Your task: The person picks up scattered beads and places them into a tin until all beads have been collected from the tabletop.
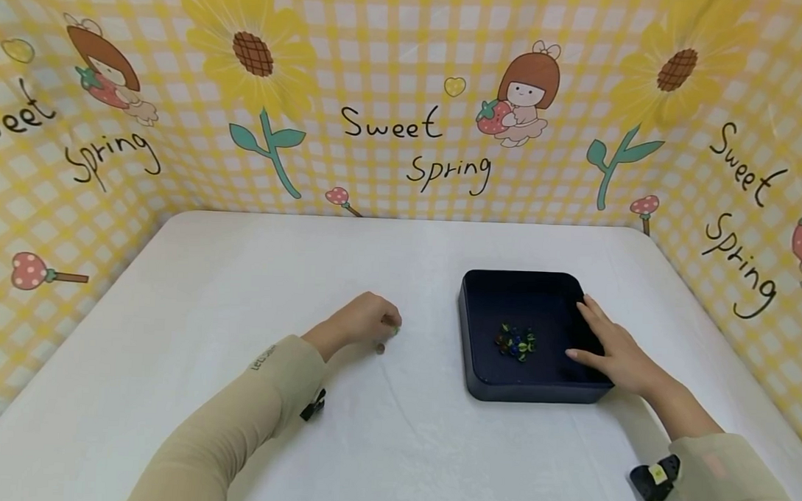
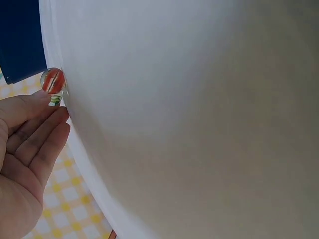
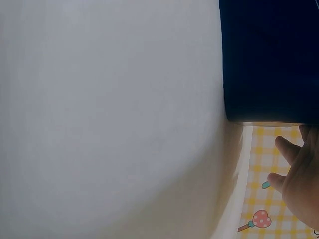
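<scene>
My left hand (image 1: 367,319) is low over the white table, its thumb and fingertips pinching a small green-streaked marble (image 2: 55,100). Close beside those fingertips lies a second marble (image 2: 53,80), clear with an orange-red core; from the head it looks like a small dark ball. To the right stands a dark navy square tray (image 1: 464,334) with a cluster of marbles (image 1: 517,343) in it, yellow-green, blue and brownish. My right hand (image 1: 619,354) rests at the tray's right wall, fingers spread and fairly straight, with the thumb reaching over the rim.
White cloth covers the table (image 1: 381,441). Yellow checked fabric (image 1: 394,58) with printed flowers and girls walls in the back and both sides. A small black device (image 1: 655,478) sits at the right wrist, another (image 1: 313,406) at the left.
</scene>
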The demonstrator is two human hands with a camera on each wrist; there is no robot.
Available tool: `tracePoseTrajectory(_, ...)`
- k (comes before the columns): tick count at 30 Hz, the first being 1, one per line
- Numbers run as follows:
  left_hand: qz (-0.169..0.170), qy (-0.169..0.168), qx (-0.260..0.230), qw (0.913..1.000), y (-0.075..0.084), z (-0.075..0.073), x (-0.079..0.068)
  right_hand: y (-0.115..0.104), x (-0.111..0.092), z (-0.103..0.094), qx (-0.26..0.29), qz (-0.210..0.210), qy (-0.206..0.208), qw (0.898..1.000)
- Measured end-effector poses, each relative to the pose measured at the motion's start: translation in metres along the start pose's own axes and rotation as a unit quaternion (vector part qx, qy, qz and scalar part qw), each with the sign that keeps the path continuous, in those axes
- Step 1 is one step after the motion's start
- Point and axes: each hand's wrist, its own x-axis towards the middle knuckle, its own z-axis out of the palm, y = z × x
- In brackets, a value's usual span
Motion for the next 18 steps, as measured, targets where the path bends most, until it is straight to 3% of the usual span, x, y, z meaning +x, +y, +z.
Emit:
tracePoseTrajectory(4, -0.003, 0.011, -0.008, 0.9999, 0.0, 0.0, 0.001, 0.001, 0.001, 0.0, 0.0, 0.001, -0.001, 1.0)
tracePoseTrajectory(12, 0.054, 0.064, -0.058, 0.9948, 0.008, -0.005, 0.001, -0.001, 0.0, -0.001, -0.002, 0.007, -0.003, 1.0)
tracePoseTrajectory(18, 0.074, 0.073, -0.116, 0.9878, 0.021, -0.005, 0.004, -0.002, 0.0, -0.001, -0.003, 0.007, -0.002, 1.0)
